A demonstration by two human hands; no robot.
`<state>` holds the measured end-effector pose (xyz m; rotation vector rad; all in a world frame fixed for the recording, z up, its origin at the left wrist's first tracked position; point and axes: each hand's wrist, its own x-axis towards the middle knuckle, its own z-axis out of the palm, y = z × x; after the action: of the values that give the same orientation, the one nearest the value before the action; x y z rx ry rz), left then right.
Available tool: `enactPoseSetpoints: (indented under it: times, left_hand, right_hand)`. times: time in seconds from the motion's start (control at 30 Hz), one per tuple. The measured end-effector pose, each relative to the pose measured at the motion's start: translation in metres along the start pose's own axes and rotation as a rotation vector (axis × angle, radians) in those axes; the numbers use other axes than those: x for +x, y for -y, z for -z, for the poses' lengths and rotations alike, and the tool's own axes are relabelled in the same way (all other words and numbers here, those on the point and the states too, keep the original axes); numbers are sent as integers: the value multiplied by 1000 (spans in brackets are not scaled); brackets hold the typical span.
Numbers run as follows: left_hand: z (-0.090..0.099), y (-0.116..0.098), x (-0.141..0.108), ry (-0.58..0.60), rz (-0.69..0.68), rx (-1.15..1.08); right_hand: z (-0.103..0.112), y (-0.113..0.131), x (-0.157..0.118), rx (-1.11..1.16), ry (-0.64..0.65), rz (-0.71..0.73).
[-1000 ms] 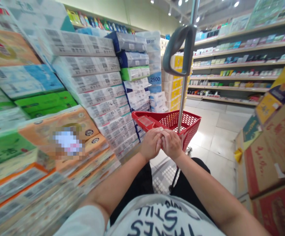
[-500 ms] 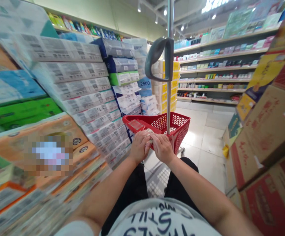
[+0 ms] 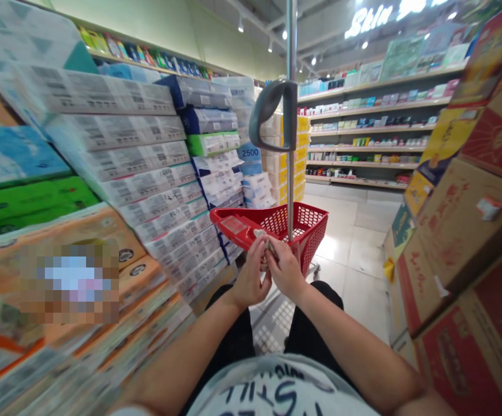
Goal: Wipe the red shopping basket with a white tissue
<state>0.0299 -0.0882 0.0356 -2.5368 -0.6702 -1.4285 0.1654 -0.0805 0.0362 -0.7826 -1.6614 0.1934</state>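
My left hand and my right hand are close together in front of my body. Between them they grip a small crumpled beige-and-white thing, mostly covered by my fingers; its kind is too small to make out. Just beyond my fingertips stands a red shopping basket with perforated sides. A metal pole rises from it and carries a grey loop handle. Neither hand is on that handle.
Stacked tissue packs line the left, with orange packs nearer me. Cardboard cartons are piled on the right. Light floor tiles run between them toward shelves of small goods at the back.
My hands have drawn slightly back from the basket's edge and changed their hold, so more of the crumpled thing shows. The view has shifted a little to the right.
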Motion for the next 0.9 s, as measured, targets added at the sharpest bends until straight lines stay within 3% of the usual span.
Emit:
enactPoseSetpoints:
  times: [0.1, 0.2, 0.3, 0.4, 0.47, 0.53, 0.7, 0.9]
  left_hand:
    - [11, 0, 4, 72, 21, -84]
    - [15, 2, 12, -58, 111, -77]
    - [7, 6, 26, -162, 312, -19]
    - [-7, 9, 39, -79, 432, 125]
    - [-15, 10, 42, 18, 424, 257]
    - [-18, 11, 42, 84, 380, 347]
    - [-11, 22, 37, 129, 283, 364]
    - [8, 47, 38, 162, 324, 284]
  right_hand:
    - [4, -2, 0, 44, -34, 6]
    - [16, -1, 12, 38, -219, 54]
    - [31, -6, 26, -82, -409, 153]
    - [36, -17, 25, -216, -255, 237]
    - [32, -25, 14, -253, -103, 244]
    - [27, -31, 1, -249, -37, 220]
    - [25, -41, -10, -198, -43, 258]
    - [29, -54, -4, -350, -59, 380]
